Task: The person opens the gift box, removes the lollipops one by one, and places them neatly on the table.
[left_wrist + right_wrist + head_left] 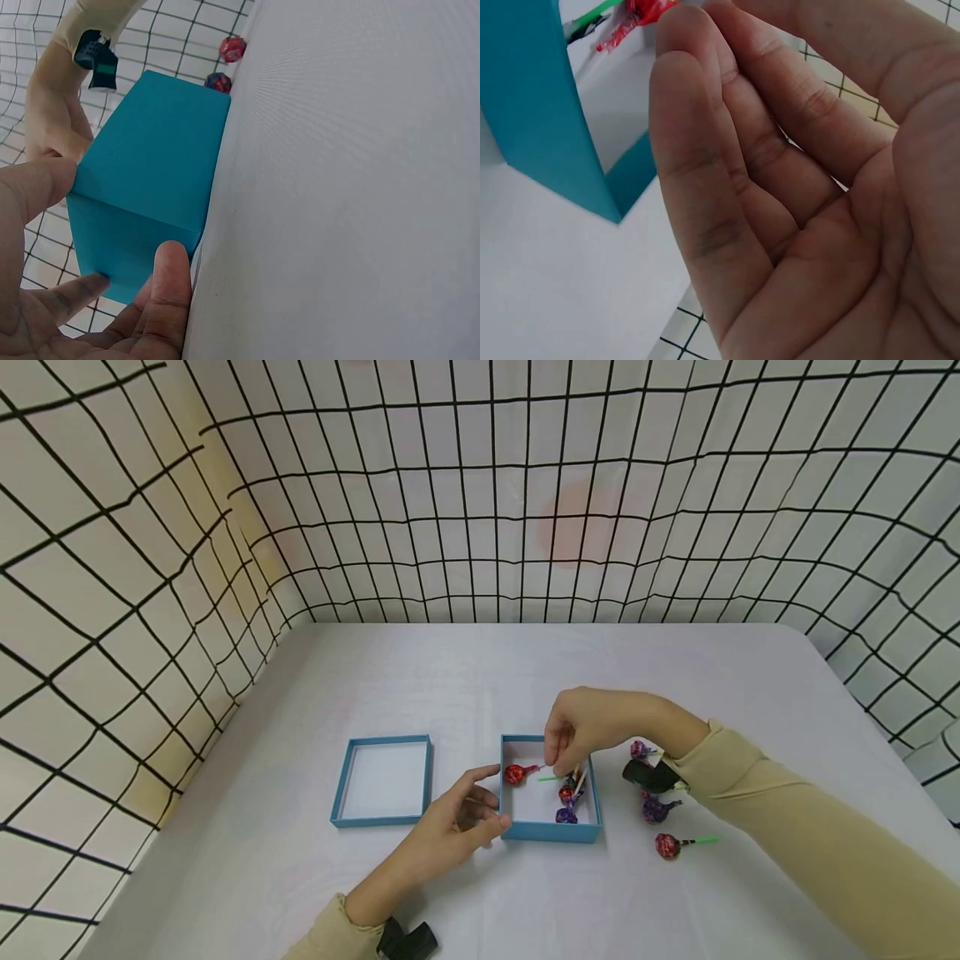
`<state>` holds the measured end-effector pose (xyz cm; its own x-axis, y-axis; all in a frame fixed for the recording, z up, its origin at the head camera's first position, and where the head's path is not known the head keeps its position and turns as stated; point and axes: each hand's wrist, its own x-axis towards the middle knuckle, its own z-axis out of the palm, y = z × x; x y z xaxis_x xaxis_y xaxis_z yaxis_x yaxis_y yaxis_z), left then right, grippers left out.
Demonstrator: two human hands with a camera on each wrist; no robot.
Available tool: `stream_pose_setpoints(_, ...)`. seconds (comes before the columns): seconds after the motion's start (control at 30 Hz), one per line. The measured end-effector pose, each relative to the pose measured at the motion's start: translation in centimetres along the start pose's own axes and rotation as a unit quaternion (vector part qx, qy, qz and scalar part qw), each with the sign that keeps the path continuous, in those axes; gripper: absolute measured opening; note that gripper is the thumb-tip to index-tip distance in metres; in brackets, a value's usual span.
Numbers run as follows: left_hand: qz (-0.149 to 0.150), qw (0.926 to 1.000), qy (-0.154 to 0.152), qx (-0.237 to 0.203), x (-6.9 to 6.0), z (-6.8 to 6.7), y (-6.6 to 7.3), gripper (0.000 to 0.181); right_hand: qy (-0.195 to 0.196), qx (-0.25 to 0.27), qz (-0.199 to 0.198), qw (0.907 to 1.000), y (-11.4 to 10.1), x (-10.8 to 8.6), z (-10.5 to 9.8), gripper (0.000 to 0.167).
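My right hand point(588, 727) reaches over a blue box point(551, 832), pinching the thin stick of a red lollipop point(517, 774) between thumb and fingertips. This lollipop's head is inside the box at the left. More lollipops, including a purple one point(566, 815), lie along the box's right side, partly beneath the hand. My left hand point(457, 822) touches the box's left wall and near left corner with relaxed fingers, seen close up against the blue wall point(154, 150) in the left wrist view. In the right wrist view, the fingertips' contact with the stick is hidden.
A shallow blue-edged lid point(380, 821) lies on the white table left of the box. To the right are several loose lollipops, among them a red one with a green stick point(667, 846) and a purple one point(656, 811). Black netting point(465, 518) stands around the table.
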<state>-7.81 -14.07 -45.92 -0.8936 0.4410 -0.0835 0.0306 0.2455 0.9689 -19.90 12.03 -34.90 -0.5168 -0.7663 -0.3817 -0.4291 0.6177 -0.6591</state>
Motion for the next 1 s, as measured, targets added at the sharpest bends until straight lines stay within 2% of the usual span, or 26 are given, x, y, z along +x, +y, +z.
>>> stream_pose_setpoints(0.3,0.0,1.0,0.0,-0.001,0.0,0.0,-0.1,0.066,0.013,-0.026,-0.001,0.9996,-0.2,1.6,1.2,0.007)
stream_pose_setpoints(1.0,0.001,1.0,-0.008,-0.001,-0.1,-0.1,0.0,0.065,0.05,-0.088,0.03,0.9944,-1.5,2.3,2.9,0.02)
